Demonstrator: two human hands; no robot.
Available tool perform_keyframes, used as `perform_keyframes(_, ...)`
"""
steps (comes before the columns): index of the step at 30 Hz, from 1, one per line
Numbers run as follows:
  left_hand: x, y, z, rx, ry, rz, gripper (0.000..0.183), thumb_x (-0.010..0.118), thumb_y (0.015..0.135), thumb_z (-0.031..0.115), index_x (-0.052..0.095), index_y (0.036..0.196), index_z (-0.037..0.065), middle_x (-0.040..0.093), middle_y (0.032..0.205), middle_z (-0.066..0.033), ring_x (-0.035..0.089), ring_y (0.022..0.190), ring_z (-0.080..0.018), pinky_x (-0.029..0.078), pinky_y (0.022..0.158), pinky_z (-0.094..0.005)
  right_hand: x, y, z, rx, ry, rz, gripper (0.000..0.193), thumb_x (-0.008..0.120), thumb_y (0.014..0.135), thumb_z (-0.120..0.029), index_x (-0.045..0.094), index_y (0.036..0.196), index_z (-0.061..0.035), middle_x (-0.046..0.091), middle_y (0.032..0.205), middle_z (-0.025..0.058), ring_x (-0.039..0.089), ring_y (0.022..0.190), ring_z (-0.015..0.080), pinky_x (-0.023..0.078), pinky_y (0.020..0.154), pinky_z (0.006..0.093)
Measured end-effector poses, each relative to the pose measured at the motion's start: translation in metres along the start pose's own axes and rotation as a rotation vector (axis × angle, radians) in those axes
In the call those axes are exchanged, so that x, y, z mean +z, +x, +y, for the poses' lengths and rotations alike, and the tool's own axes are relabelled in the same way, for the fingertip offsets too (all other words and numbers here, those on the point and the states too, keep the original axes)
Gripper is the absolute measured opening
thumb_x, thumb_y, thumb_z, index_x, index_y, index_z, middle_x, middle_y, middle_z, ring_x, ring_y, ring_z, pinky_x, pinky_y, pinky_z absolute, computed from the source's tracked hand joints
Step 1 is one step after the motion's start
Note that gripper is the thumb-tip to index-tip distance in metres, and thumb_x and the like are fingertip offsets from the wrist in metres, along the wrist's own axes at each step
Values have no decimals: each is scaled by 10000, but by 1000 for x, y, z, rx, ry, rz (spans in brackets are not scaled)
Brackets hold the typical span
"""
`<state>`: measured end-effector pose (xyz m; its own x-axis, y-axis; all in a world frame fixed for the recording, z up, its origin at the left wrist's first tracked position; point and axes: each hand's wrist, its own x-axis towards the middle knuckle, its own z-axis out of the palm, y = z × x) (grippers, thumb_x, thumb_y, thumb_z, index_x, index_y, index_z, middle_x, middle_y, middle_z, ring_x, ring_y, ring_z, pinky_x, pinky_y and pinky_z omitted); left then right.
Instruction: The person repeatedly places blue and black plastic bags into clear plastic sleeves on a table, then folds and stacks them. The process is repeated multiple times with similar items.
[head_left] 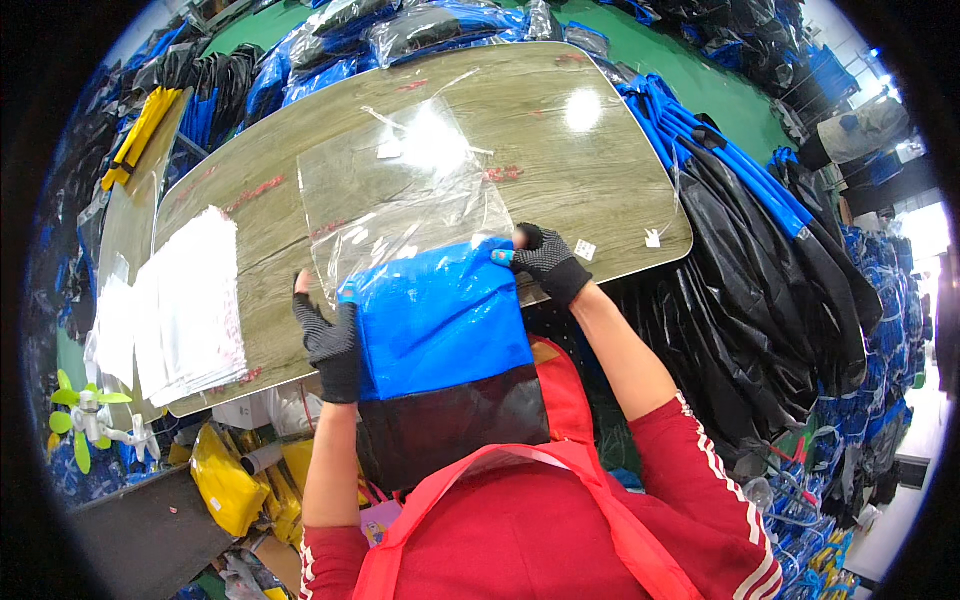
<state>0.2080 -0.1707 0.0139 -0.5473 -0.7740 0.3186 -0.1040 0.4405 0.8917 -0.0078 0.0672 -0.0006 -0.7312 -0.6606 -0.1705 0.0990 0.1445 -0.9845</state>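
A folded blue and black sheet-like item (440,320) hangs between my hands at the table's near edge, blue half up and black half toward my body. My left hand (330,345), in a black dotted fingertip-less glove, is at its left edge, with the thumb on the blue material and the index finger stuck out to the side. My right hand (550,265), gloved alike, pinches its upper right corner. A clear plastic bag (390,195) lies flat on the table, and its near end meets the blue edge. Whether the edge is inside the bag, I cannot tell.
The wood-patterned table (590,190) carries a stack of white sheets (195,305) at left. Black and blue material (740,240) hangs over its right side. Blue and black bundles (440,35) lie beyond it. A green-bladed fan (88,415) and yellow packages (228,480) are at lower left.
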Motion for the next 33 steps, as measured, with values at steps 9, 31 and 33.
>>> perform_keyframes(9,-44,20,-39,-662,-542,-575,387,637,903,304,588,1144,5,620,1040,-47,567,880,-122,465,766,-267,41,-55,35,-281,-420,471,330,573,923,-384,696,1036,-99,686,866,161,684,779,292,517,664,358)
perform_keyframes(31,-69,-107,-19,-735,20,-825,603,580,930,402,408,1398,62,552,1259,-165,532,1140,-237,440,939,-369,15,-172,7,630,-522,-302,626,472,916,-594,658,1106,-28,676,936,227,647,977,329,482,881,379)
perform_keyframes(33,-67,-89,-28,-787,82,-875,514,530,965,404,489,1334,48,605,1171,-161,577,1054,-208,464,882,-343,-13,-154,13,404,-653,-409,696,399,908,-657,693,914,-27,646,787,236,650,767,368,492,698,426)
